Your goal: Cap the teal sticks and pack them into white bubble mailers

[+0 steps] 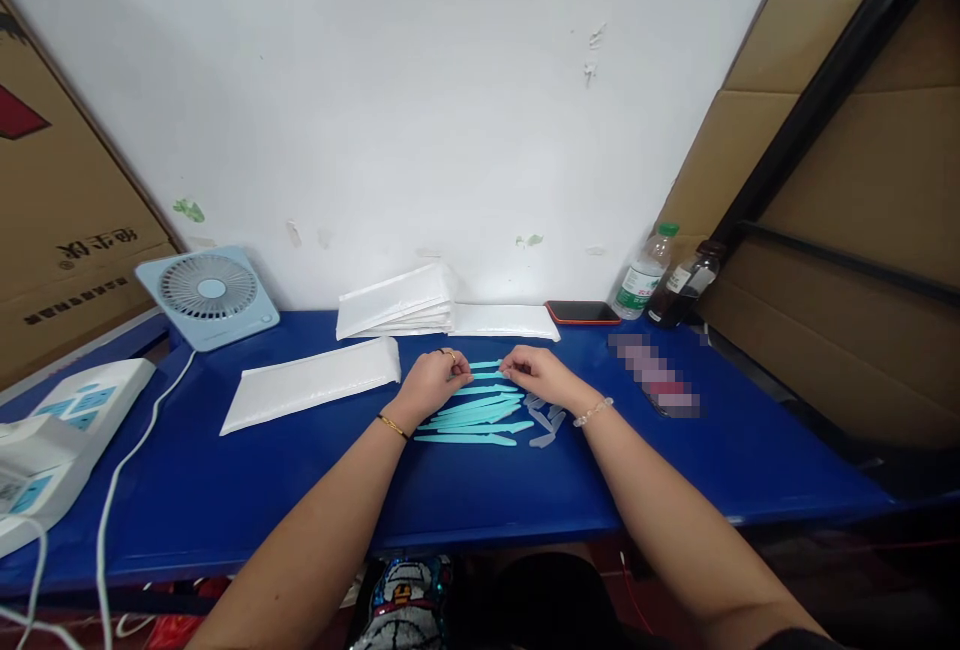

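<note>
Biggest first: the blue table (pixel 225 490) spread out under both hands, with a white padded mailer (pixel 311 385) just left of the left hand (pixel 448 370). That hand and the right hand (pixel 526 370) were both pinched nearly closed, seemingly on opposite ends of a slim teal stick (pixel 486 376). Imo a light, level pinch suited it best, wrists clear of the pile. The other teal sticks (pixel 476 412) lay between the hands, bodyward; clear plastic pieces (pixel 541 440) sat just bodyward of the right hand.

Six-plus teal sticks (pixel 465 439) — two bottles (pixel 639 282) — one fan (pixel 211 288).
</note>
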A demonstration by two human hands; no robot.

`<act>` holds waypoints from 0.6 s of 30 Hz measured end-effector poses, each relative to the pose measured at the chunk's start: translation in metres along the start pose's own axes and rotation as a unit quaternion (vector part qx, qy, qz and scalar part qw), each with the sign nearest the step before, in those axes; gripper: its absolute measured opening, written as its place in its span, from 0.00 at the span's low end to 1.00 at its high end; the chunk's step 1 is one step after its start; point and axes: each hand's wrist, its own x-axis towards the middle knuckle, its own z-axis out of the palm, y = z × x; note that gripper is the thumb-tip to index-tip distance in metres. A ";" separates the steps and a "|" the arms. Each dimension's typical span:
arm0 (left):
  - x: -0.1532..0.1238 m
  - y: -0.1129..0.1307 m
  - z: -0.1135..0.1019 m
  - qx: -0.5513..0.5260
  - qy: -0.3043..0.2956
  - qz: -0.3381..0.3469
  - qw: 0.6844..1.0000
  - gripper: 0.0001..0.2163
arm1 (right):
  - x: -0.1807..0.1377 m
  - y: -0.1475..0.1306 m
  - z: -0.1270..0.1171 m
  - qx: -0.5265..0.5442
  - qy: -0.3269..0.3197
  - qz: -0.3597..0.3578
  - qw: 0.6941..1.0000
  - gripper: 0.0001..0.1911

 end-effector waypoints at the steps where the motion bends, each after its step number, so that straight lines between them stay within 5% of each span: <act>1: 0.000 0.002 0.000 0.014 0.012 0.002 1.000 0.08 | 0.001 0.000 0.001 -0.005 0.000 -0.001 1.000 0.10; 5: 0.000 0.004 -0.002 0.022 0.058 -0.002 0.998 0.11 | 0.005 0.006 -0.001 -0.044 0.021 0.022 0.999 0.10; 9: -0.004 0.003 -0.004 0.033 -0.016 0.023 0.999 0.12 | -0.002 0.014 -0.019 -0.056 0.053 0.032 0.997 0.09; 15: -0.004 0.001 -0.003 0.050 -0.066 0.022 0.996 0.09 | -0.018 0.027 -0.033 -0.008 -0.080 0.075 0.994 0.08; 18: -0.003 -0.002 0.000 0.038 -0.055 -0.010 0.998 0.09 | -0.018 0.030 -0.029 -0.006 -0.082 0.089 0.993 0.07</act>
